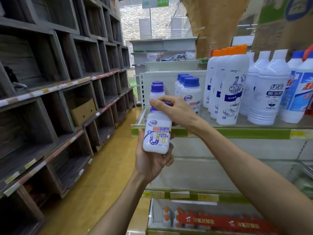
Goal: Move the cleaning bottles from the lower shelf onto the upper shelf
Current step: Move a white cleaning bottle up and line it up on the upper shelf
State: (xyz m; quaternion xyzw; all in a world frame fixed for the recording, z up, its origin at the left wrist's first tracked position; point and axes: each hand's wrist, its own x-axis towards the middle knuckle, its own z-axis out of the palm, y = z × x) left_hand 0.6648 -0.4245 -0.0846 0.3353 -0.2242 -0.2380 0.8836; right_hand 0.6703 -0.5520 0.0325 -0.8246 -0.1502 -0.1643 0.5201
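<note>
A small white bottle [156, 133] with a blue cap and a pipe-dredge label is held upright in front of the upper shelf's front edge [237, 132]. My left hand [152, 160] grips its base from below. My right hand [171, 109] curls over its blue cap from above. On the upper shelf stand more blue-capped small bottles [190, 92], two behind the held one [157, 90], tall white orange-capped bottles [228, 92] and white-capped bottles [269, 92]. The shelf below [237, 173] shows a bare white surface.
Dark wooden cubby shelving [59, 99] lines the left side of the aisle, with a cardboard box [83, 111] in one cubby. The yellow floor [105, 167] runs between. A bottom shelf holds orange-capped bottles [166, 216] behind a red banner [220, 223].
</note>
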